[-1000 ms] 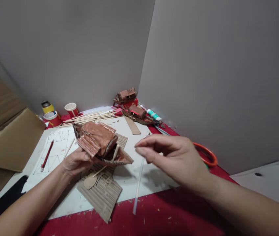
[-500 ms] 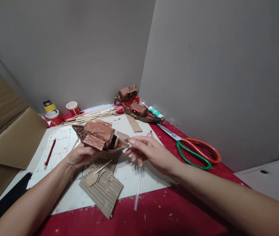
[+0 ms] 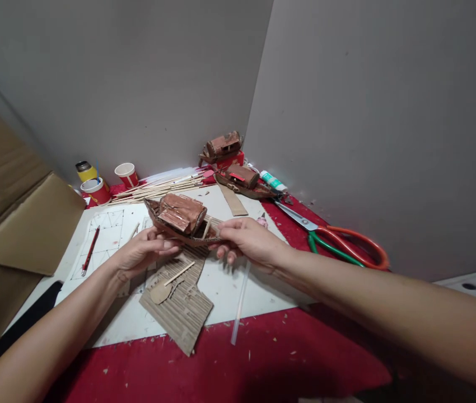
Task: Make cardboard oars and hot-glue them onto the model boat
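A brown-painted cardboard model boat (image 3: 182, 215) with a curved roof is held above the white sheet. My left hand (image 3: 148, 250) grips its hull from below on the left. At the right tip of the hull, my right hand (image 3: 246, 238) pinches the edge between thumb and fingers. Underneath lies a piece of corrugated cardboard (image 3: 179, 322), with a small rounded cardboard scrap (image 3: 161, 294) and a thin stick (image 3: 179, 273) on top. A translucent glue stick (image 3: 240, 310) rests just below my right hand.
Two more model boats (image 3: 242, 178) stand at the back corner. Large scissors (image 3: 326, 235) lie at the right. Wooden sticks (image 3: 158, 190), paper cups (image 3: 126, 175), a red pen (image 3: 91, 251) on a drawing, and an open cardboard box (image 3: 28, 224) occupy the left and back.
My right hand has closed on the boat's right tip. The boat has tilted more upright, showing more of its hull side. The view has shifted slightly.
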### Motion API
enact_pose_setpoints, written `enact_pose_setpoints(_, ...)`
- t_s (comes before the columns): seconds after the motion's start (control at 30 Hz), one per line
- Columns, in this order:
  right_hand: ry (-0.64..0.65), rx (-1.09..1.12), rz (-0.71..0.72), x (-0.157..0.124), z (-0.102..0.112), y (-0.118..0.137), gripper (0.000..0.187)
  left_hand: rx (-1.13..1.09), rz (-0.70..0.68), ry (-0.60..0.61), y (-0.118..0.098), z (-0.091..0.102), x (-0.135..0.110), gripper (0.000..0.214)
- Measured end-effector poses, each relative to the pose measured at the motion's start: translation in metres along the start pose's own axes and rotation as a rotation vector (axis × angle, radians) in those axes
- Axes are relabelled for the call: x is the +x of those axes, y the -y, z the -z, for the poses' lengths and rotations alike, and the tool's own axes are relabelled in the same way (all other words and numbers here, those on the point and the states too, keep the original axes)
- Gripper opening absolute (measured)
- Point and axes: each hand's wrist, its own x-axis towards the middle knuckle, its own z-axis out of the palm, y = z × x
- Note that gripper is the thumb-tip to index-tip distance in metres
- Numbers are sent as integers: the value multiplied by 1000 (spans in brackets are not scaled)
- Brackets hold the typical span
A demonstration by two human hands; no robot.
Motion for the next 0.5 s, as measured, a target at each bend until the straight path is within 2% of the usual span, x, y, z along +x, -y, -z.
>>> enact_pose_setpoints(0.07, -10, 1, -10, 2, 1, -2, 29, 83, 23, -94, 0, 4, -11, 36)
enact_pose_setpoints(0.2, -31, -6, -16, 4, -2, -11, 28, 281, -19, -260, 10, -1, -40, 14)
enact_pose_setpoints(0.27, -35, -16, -17, 5, -5, -17, 26, 519, -44, -250, 17, -11, -51, 8)
enact_pose_setpoints(0.33, -37, -29, -16, 5, -9, -22, 26, 956, -103, -185, 23, -24, -54, 5)
enact_pose_setpoints(0.37, -38, -35, -15, 6, -10, -25, 26, 1097, -125, -168, 25, -30, -54, 6)
enact_pose_setpoints(0.4, -40, -41, -15, 7, -11, -28, 26, 1203, -143, -161, 27, -34, -52, 8)
enact_pose_setpoints(0.5, -41, -56, -18, 8, -13, -34, 25, 1306, -155, -187, 30, -41, -43, 13)
